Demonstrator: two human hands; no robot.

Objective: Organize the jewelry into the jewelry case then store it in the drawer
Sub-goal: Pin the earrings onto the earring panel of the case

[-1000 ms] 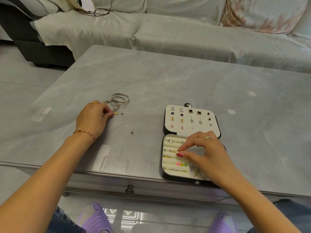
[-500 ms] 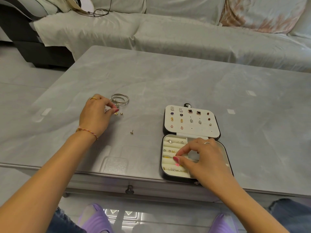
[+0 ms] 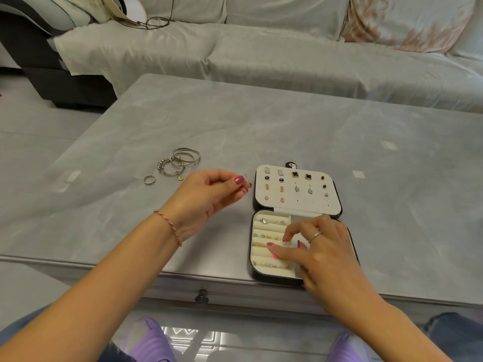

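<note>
Left hand (image 3: 209, 194) hovered over the table (image 3: 287, 131), thumb and forefinger pinched together just left of the case lid, presumably on something tiny, too small to make out. Right hand (image 3: 313, 246) rested in the tray of the open jewelry case (image 3: 296, 223), fingers curled loosely over the ring rolls (image 3: 266, 231), fingertips touching the padding; whether anything was held there, impossible to tell. Case sat flat at the near table edge, lid folded back. Earring panel (image 3: 295, 186) already well stocked: studs in rows, with a few empty holes along the bottom row. Ring rolls partly filled too, several rings and small pieces tucked in.

Still out on the tabletop, well left of the case: a cluster of silver bangles (image 3: 180, 160) and, just beside it, a loose ring (image 3: 149, 180). Drawer knob (image 3: 201, 296) visible below the table edge, drawer closed.

Judged roughly past halfway on sorting. Left to do: bangles, ring, whatever was pinched, then shutting the case and stowing it in the drawer.
</note>
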